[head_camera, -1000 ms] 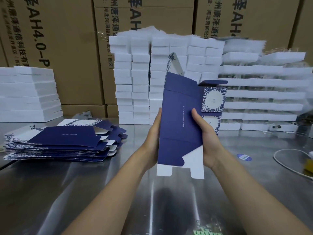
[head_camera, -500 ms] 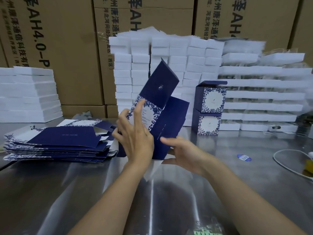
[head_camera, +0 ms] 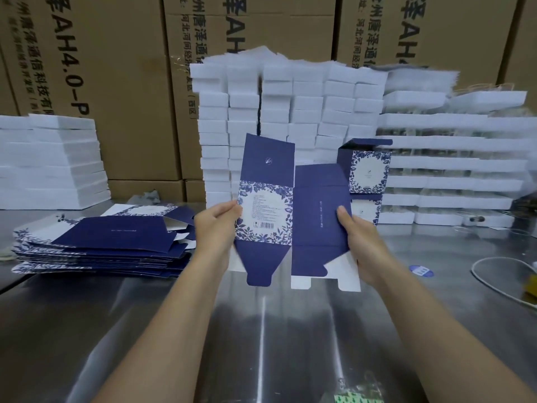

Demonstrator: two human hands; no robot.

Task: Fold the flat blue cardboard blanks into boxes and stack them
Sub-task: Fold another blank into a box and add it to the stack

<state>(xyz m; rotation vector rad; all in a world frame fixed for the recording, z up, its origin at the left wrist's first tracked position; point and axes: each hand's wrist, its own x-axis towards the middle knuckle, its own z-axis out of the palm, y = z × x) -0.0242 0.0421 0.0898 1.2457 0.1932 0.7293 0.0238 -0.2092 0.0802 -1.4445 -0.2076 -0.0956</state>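
Above the steel desk, my left hand pinches the left edge of an upright, spread-open blue blank while my right hand grips its right edge. Flat blanks lie piled to the left, and two folded boxes stand stacked behind.

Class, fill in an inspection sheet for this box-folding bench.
Surface: shiny metal table.
Job's things: blue blank held upright, partly opened; pile of flat blanks at left; two folded boxes stacked beyond.
Clutter: round blue sticker; green-printed scrap at near edge.
Hands: left hand pinches the blank's left edge; right hand grips its right edge.
Cables: white cable looped at right.
Surroundings: white box stacks, brown cartons behind.
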